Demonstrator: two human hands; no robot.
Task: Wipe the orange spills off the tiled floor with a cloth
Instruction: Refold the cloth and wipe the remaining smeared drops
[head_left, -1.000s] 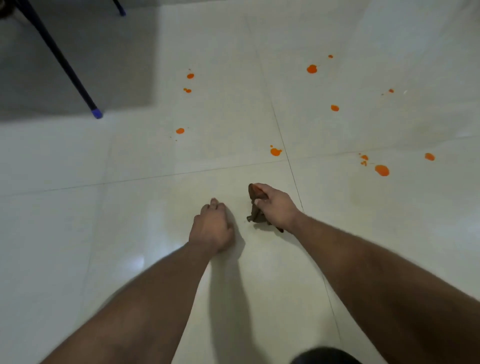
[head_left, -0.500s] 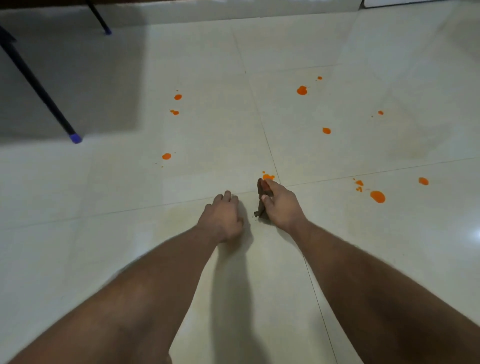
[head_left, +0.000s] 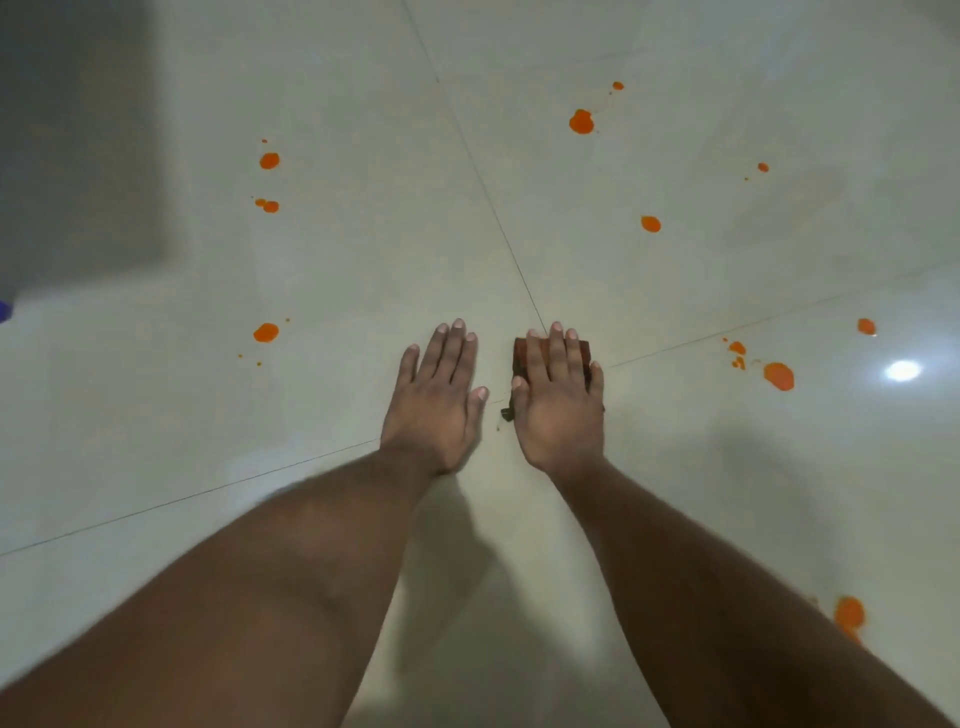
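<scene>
Both hands are flat on the floor side by side, close but apart: the left hand lies palm down on bare tile with fingers straight and holding nothing, and the right hand presses down with straight fingers on the cloth, a dark reddish-brown wad showing past the fingertips and at the thumb side. The cloth sits right where four tile seams cross, near the middle of the floor in view. Orange spills lie scattered around: the biggest blob is off to the right of the cloth, another smear is by the right forearm toward the near edge, and a round drop lies toward the far edge. A spot sits left of the left hand, with smaller dots beyond it.
</scene>
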